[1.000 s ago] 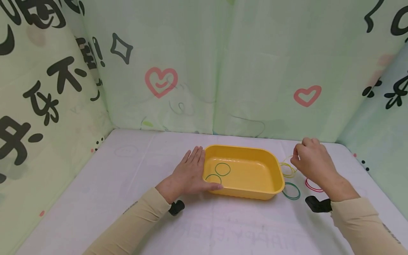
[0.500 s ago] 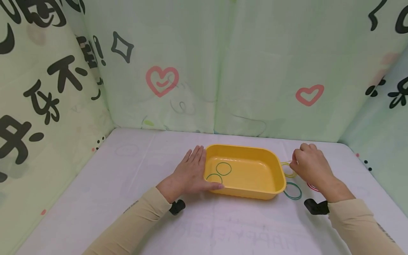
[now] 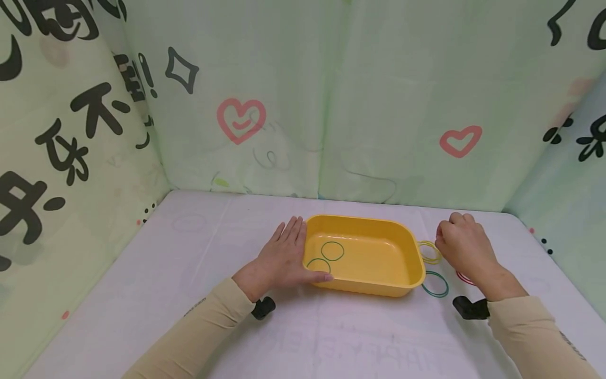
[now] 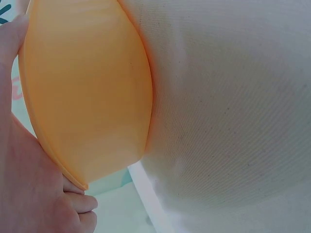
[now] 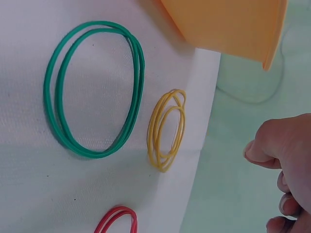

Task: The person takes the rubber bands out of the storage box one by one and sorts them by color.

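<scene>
My left hand (image 3: 284, 260) lies against the left end of a yellow plastic tray (image 3: 374, 288), its fingers straight along the side and the thumb over the front rim. Inside the tray are two thin green rubber bands, one flat (image 3: 333, 242) and another (image 3: 319, 258) partly behind the rim. Just right of the tray, my right hand (image 3: 466, 247) hovers with curled fingers beside several yellow rubber bands (image 5: 156, 141); no band shows in its grasp. Green rubber bands (image 5: 58, 97) lie nearer me, and red rubber bands (image 5: 119, 209) are partly under the right hand.
A white cloth covers the table (image 3: 227, 337). Pale green curtains (image 3: 379, 105) with printed hearts and black characters enclose the back and both sides. A black wrist mount (image 3: 471, 308) shows below the right hand.
A yellow rubber band that rose toward my right hand now lies with the other yellow ones. The right hand came down toward them, then drew slightly right. My left hand stays on the tray.
</scene>
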Motion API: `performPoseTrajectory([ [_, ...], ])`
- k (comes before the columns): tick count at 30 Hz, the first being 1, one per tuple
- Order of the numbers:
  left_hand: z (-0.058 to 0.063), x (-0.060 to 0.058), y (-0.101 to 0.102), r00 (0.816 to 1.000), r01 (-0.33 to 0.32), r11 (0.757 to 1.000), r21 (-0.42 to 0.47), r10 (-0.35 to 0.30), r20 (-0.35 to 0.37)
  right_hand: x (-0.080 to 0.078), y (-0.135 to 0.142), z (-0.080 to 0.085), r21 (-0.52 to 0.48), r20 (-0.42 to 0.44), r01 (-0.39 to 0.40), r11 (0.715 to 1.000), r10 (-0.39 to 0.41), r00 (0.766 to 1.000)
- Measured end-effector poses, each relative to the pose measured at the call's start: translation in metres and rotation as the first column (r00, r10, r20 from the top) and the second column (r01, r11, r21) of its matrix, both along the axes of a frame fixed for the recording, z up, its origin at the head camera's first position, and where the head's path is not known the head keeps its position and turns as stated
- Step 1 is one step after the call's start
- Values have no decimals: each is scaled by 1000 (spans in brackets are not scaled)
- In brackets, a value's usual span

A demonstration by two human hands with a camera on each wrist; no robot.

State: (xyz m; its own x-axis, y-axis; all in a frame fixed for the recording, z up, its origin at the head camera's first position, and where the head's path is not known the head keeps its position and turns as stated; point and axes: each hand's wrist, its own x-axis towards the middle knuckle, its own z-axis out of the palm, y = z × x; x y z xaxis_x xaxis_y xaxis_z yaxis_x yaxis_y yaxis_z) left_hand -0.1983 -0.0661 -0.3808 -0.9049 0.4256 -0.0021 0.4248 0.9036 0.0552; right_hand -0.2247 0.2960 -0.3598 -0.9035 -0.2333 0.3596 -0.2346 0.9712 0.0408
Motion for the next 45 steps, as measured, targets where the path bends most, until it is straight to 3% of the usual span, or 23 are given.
performPoseTrajectory([
  [11,3,2,0,1000,1,1000,8,-1,3,5,-6,4,-25,-8,-9,1000,9,1000],
  [26,2,1,0,1000,3,1000,13,-3,-5,7,-27,11,-18,-96,-92,996,90,991],
  [45,1,1,0,1000,1,1000,3,-1,-7,9,-56,12,-41,-94,-208,977,204,975],
])
